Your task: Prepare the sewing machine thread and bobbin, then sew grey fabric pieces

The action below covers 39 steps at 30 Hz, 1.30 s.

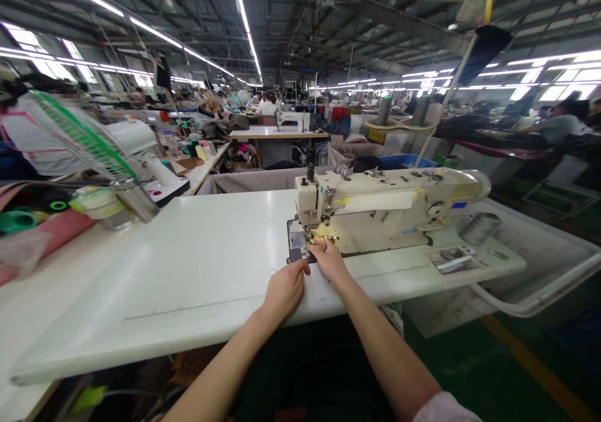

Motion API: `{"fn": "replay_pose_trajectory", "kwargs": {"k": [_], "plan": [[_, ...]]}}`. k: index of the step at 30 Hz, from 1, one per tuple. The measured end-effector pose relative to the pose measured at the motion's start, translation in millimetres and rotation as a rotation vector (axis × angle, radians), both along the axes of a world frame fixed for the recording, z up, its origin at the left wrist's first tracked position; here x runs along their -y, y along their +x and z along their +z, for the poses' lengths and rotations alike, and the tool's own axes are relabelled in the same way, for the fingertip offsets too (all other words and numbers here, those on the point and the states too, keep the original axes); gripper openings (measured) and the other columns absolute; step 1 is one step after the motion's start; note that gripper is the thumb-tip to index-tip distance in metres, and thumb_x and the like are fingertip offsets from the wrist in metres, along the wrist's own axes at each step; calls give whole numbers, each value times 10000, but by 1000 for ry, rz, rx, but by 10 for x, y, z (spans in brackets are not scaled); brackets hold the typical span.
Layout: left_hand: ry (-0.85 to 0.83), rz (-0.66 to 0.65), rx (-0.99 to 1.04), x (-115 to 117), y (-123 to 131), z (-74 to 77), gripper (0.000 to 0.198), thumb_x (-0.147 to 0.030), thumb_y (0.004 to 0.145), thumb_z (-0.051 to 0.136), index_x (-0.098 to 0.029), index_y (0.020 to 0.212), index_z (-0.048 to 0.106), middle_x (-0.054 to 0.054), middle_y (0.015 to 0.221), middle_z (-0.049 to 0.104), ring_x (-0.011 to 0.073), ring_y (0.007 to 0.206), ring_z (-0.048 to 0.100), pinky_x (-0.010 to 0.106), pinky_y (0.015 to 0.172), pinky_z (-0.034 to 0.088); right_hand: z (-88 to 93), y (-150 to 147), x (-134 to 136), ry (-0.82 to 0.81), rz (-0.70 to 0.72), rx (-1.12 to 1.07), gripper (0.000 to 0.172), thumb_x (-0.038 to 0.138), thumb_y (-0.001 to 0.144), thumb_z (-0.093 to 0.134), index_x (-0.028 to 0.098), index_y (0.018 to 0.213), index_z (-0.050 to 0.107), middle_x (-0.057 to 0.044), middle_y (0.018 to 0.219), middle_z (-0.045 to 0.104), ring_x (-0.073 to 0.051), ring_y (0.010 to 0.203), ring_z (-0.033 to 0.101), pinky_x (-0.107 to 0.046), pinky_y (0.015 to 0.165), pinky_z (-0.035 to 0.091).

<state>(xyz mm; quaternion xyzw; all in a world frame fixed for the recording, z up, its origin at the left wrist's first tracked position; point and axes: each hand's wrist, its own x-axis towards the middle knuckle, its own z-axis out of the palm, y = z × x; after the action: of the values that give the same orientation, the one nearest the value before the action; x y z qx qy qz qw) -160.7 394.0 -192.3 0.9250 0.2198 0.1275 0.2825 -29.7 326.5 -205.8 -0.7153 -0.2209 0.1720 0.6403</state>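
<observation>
A cream sewing machine (385,206) stands on a white work table (188,272). My right hand (328,260) reaches under its needle head, fingers pinched at the needle plate (299,245) on something small I cannot make out. My left hand (284,289) rests on the table just left of it, fingers curled in, its thumb touching the spot below the plate. What either hand holds is too small to see.
A green-grilled fan (89,143), a metal cup (136,200) and thread spools (19,220) sit at the table's left end. A grey thread cone (479,228) and a small parts tray (453,260) lie right of the machine. Other workers and machines fill the hall behind.
</observation>
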Motion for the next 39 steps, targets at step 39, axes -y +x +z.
{"fn": "replay_pose_trajectory", "kwargs": {"k": [39], "plan": [[-390,-31,322,148,139,132,270,-336,882,452,-197,805,670,31,771,689,200,763,625,298,734,442,141,51,-61,55,249,-550,242,346,697,703,171,753,545,111,443,344,-27,346,196,-161,350,131]]}}
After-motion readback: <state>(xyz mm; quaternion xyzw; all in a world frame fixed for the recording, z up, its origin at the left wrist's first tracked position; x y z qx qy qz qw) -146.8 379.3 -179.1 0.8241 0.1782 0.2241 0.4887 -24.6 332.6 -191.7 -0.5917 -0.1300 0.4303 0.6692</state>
